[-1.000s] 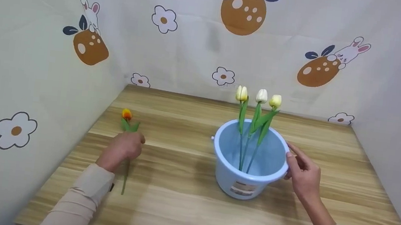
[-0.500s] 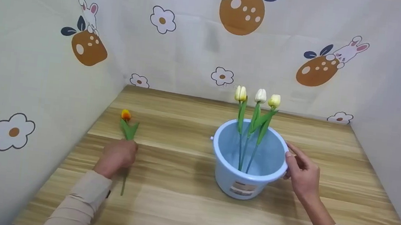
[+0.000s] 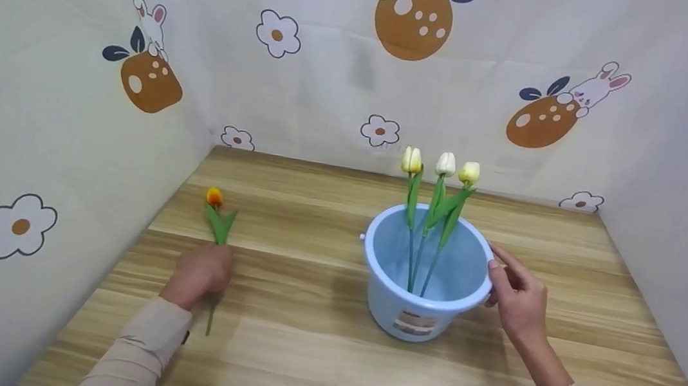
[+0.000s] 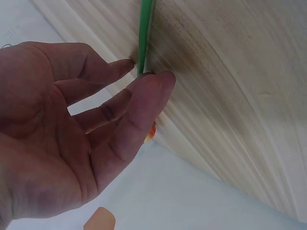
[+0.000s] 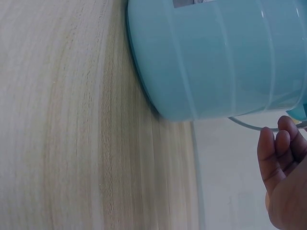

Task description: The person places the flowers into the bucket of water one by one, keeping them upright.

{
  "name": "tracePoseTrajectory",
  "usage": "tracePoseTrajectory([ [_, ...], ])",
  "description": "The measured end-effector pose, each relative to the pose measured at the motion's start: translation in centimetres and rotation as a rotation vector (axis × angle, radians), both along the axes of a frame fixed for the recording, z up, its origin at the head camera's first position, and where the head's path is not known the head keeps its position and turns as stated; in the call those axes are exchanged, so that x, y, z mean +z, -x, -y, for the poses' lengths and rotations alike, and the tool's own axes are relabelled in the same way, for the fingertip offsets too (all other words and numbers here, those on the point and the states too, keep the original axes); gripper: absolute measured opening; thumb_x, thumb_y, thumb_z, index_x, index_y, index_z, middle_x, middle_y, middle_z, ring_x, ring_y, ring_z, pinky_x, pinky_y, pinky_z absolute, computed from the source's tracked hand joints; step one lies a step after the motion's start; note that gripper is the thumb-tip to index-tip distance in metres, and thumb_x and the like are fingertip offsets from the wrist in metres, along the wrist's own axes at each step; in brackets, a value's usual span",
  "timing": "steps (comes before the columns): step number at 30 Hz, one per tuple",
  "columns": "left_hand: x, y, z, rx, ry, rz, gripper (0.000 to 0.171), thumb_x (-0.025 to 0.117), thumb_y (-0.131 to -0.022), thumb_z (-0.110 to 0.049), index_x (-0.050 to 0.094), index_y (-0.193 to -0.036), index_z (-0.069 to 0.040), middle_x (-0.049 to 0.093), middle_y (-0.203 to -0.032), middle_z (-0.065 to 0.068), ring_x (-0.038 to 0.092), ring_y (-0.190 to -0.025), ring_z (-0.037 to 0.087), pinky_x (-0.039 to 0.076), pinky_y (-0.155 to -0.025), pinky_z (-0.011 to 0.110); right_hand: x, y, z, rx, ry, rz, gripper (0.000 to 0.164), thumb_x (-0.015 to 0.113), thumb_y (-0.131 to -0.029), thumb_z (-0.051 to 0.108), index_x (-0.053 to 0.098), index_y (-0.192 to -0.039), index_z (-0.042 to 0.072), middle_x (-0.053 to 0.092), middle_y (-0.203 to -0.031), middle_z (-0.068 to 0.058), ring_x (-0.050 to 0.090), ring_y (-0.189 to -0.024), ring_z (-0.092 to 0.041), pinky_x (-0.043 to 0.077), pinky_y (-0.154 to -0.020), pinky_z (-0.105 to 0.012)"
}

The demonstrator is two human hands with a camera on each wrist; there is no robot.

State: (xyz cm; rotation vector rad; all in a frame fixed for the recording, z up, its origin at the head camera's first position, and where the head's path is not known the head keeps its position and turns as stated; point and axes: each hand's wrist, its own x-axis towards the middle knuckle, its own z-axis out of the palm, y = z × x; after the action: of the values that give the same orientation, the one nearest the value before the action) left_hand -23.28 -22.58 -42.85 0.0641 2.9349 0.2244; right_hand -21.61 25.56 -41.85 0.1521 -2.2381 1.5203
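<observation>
An orange-and-yellow artificial tulip [image 3: 214,197] lies on the table at the left, its flower toward the back wall. My left hand [image 3: 202,275] is over its stem and hides the middle of it. The left wrist view shows the green stem [image 4: 144,33] between the thumb and fingertips of the left hand [image 4: 91,124], which pinch it. A light blue bucket [image 3: 412,320] stands upright right of centre with three pale tulips [image 3: 445,165] leaning in it. My right hand [image 3: 522,302] grips the bucket's right rim, thumb on top. Its curled fingers show in the right wrist view.
The wood-grain table [image 3: 285,367] is bounded by patterned cloth walls [image 3: 330,88] at the back and both sides. The bucket's thin handle [image 5: 247,125] runs beside the right hand's fingers in the right wrist view.
My left hand has slid down the orange tulip's stem toward me, uncovering its leaves. The right hand and bucket have stayed in place.
</observation>
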Motion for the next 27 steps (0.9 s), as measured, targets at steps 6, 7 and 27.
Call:
tracePoseTrajectory([
  [6, -0.3, 0.2, 0.3, 0.003, 0.000, -0.012, 0.015, 0.057, -0.080, -0.001, 0.055, -0.068, -0.009, 0.051, -0.067, 0.007, 0.048, -0.061, 0.024, 0.038, -0.045, 0.032, 1.2, -0.9, 0.7, -0.009, -0.017, -0.004, 0.031, 0.057, -0.095, 0.016, 0.063, -0.124, 0.008, 0.058, -0.063, -0.004, 0.057, -0.054, -0.028, 0.053, -0.047, -0.034],
  [7, -0.3, 0.3, 0.3, 0.006, -0.006, -0.015, 0.015, 0.056, -0.081, -0.002, 0.056, -0.067, -0.008, 0.052, -0.067, 0.007, 0.048, -0.060, 0.024, 0.038, -0.045, 0.033, 1.2, -0.9, 0.7, -0.007, -0.022, -0.004, 0.031, 0.056, -0.095, 0.016, 0.063, -0.125, 0.008, 0.058, -0.063, -0.005, 0.057, -0.054, -0.029, 0.053, -0.047, -0.034],
  [27, -2.0, 1.3, 0.9, 0.178, -0.177, -0.255, 0.008, 0.057, -0.074, -0.003, 0.057, -0.066, -0.003, 0.053, -0.068, 0.011, 0.049, -0.058, 0.024, 0.040, -0.043, 0.035, 0.6, -0.5, 0.4, 0.005, 0.004, -0.015, 0.031, 0.058, -0.095, 0.016, 0.064, -0.124, 0.009, 0.060, -0.064, -0.005, 0.056, -0.050, -0.021, 0.052, -0.045, -0.029],
])
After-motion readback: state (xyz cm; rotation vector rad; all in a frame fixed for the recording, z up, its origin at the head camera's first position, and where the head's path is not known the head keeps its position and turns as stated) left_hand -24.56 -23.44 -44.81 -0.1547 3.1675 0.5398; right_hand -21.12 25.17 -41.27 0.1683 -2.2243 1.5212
